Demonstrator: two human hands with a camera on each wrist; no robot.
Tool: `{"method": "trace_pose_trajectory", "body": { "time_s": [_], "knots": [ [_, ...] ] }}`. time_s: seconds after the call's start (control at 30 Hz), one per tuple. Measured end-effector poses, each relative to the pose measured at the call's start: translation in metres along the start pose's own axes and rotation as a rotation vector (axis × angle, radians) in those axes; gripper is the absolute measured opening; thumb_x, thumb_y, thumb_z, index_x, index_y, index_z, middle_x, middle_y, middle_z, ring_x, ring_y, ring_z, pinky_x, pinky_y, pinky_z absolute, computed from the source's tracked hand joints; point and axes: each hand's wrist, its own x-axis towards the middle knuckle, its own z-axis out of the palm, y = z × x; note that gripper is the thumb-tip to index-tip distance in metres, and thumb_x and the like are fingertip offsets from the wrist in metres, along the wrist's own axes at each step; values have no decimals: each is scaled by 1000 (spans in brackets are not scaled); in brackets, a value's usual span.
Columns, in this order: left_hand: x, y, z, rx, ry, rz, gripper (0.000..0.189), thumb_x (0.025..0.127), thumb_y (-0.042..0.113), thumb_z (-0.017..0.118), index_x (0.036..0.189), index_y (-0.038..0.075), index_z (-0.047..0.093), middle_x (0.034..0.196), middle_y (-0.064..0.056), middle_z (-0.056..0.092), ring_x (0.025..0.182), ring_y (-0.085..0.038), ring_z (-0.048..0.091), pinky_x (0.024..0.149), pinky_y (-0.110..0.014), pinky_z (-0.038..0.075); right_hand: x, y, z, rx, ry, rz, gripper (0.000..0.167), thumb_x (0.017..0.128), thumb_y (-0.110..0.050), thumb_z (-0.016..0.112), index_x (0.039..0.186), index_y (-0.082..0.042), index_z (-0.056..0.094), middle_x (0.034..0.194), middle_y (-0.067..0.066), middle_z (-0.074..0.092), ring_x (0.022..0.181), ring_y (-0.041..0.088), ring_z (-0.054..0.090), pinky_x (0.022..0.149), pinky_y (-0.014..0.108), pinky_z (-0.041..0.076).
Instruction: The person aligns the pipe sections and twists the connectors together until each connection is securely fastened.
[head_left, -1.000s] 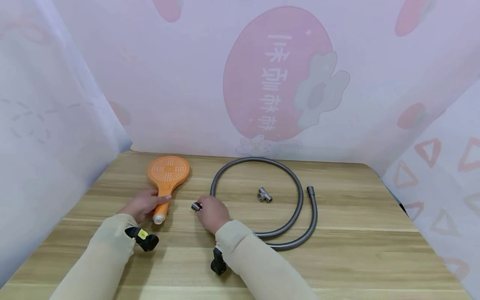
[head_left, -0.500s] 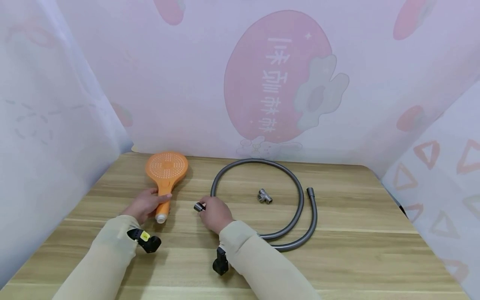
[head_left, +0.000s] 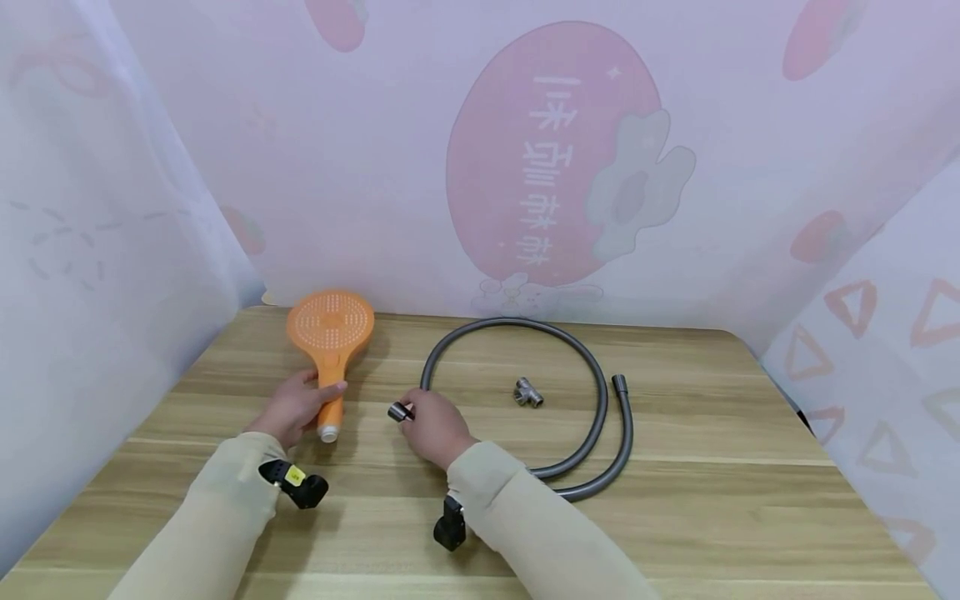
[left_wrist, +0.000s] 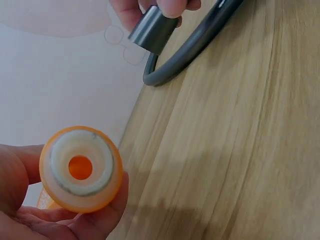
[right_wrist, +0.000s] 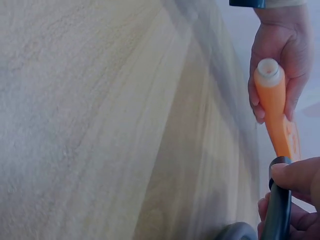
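Note:
My left hand [head_left: 291, 406] grips the handle of an orange shower head [head_left: 330, 325], whose perforated face is turned up. At the handle's lower end, a white connector [left_wrist: 80, 162] with a round hole faces the left wrist camera. To the right, my right hand [head_left: 435, 425] pinches a grey shower hose [head_left: 592, 367] just behind its dark metal end fitting [head_left: 399, 412]. That fitting points toward the shower head's handle, with a gap between them. The hose's other end [head_left: 619, 383] lies on the table at the right. Part of the hose is hidden behind my right forearm.
A small metal tee fitting [head_left: 528, 392] lies inside the hose loop on the wooden table [head_left: 720, 467]. A printed pink curtain [head_left: 375, 167] rises behind the table, with pale curtains on both sides.
The shower head's face has risen and its handle end has shifted slightly right in my left hand. My right hand has moved slightly right with the hose end.

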Motion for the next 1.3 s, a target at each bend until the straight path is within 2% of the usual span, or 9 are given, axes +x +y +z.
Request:
{"method": "trace_pose_trajectory", "body": {
  "time_s": [0.23,0.5,0.73,1.0,1.3],
  "knots": [
    [-6,5,3,-33,14,24,73,99,27,54,149,-8,14,129,-27,42,98,-24,55,71,-27,52,-8,1,-10,65,22,-35,27,90,-13,68,117,-8,65,81,-3,61,65,8,51,62,22,43],
    [-12,10,11,-101,34,49,72,99,25,54,151,-5,13,133,-26,40,98,-22,56,72,-26,53,-15,3,-17,71,30,-78,28,90,-12,68,118,-8,66,87,-2,63,73,7,55,69,23,47],
    [-12,14,19,-138,32,101,74,99,25,53,152,-2,9,137,-28,37,101,-24,56,74,-26,54,-21,4,-23,50,45,-115,29,91,-14,68,119,-8,65,96,0,65,82,8,57,74,24,49],
    [-13,20,27,-167,44,101,73,99,24,54,153,0,9,139,-28,35,107,-28,54,77,-28,54,-28,3,-31,62,53,-120,30,92,-15,66,121,-9,64,95,0,62,81,9,56,72,23,48],
    [-18,32,36,-233,36,146,74,99,19,54,153,0,7,133,-30,40,99,-24,58,73,-27,54,-35,7,-40,76,44,-134,29,93,-15,65,121,-9,63,95,-1,62,79,8,55,70,23,47]
  ]
}}
